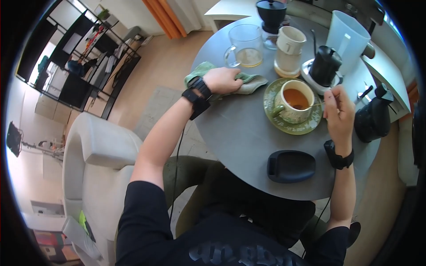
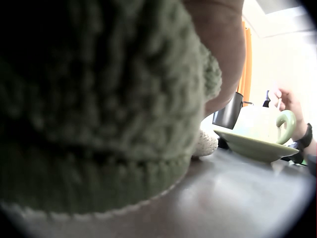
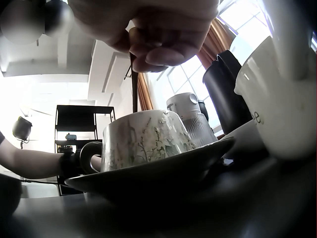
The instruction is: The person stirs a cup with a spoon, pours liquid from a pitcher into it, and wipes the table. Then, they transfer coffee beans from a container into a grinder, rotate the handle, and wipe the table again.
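Observation:
A cup (image 1: pixel 290 106) of brown liquid stands on a green saucer (image 1: pixel 295 128) on the round grey table. My right hand (image 1: pixel 339 113) pinches a thin spoon handle (image 3: pixel 134 84) whose lower end is inside the cup; the spoon's bowl is hidden. My left hand (image 1: pixel 222 80) lies on a green and white cloth (image 1: pixel 254 84) at the table's left edge, fingers curled round part of it. In the left wrist view the cloth (image 2: pixel 114 99) fills much of the picture.
A glass mug (image 1: pixel 248 46), a ribbed vessel (image 1: pixel 288 57), a black grinder (image 1: pixel 271 13), a small black pot (image 1: pixel 325 66) and a clear pitcher (image 1: pixel 348 37) stand behind the cup. A black moka pot (image 1: pixel 373 117) is at right, a black case (image 1: pixel 291 166) in front.

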A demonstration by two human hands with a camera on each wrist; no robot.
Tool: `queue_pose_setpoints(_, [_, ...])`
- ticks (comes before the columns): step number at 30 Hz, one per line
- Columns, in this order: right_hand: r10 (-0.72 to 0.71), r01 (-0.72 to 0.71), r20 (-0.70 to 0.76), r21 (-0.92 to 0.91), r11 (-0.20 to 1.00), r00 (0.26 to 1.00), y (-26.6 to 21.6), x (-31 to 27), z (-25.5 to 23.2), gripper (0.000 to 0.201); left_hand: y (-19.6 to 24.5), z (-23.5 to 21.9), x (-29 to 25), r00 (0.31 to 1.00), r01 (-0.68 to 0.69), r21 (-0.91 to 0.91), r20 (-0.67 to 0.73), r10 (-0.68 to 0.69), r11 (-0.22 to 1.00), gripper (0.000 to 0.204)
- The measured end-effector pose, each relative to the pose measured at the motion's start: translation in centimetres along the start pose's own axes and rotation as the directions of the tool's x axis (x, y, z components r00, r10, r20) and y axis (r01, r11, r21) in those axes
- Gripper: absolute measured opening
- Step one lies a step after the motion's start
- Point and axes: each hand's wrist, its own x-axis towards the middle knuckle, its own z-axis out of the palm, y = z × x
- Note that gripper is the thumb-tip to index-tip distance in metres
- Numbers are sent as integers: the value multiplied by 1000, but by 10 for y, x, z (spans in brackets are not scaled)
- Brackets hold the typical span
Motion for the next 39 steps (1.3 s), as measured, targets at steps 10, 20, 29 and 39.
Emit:
queue_pose_setpoints(10, [-8,9,11,-36,999,1000,-7,0,-1,15,-3,3,-2,998,2,-25,-59,-4,1000,42])
queue_pose_setpoints(20, [-67,68,16,-39,997,998,-9,-1,-2,16,-1,2,-2,997,-38,-19,-75,36,999,42])
queue_pose_setpoints(29, [-59,59,8,-90,994,998,-12,0,-3,17,-1,2,-4,995,0,-18,-99,-2,1000,46])
queue_pose_setpoints(39, [-85,82,-24,-110,991,996,-9,0,-1,20,4,-1,-5,997,7,-10,-78,-8,1000,45])
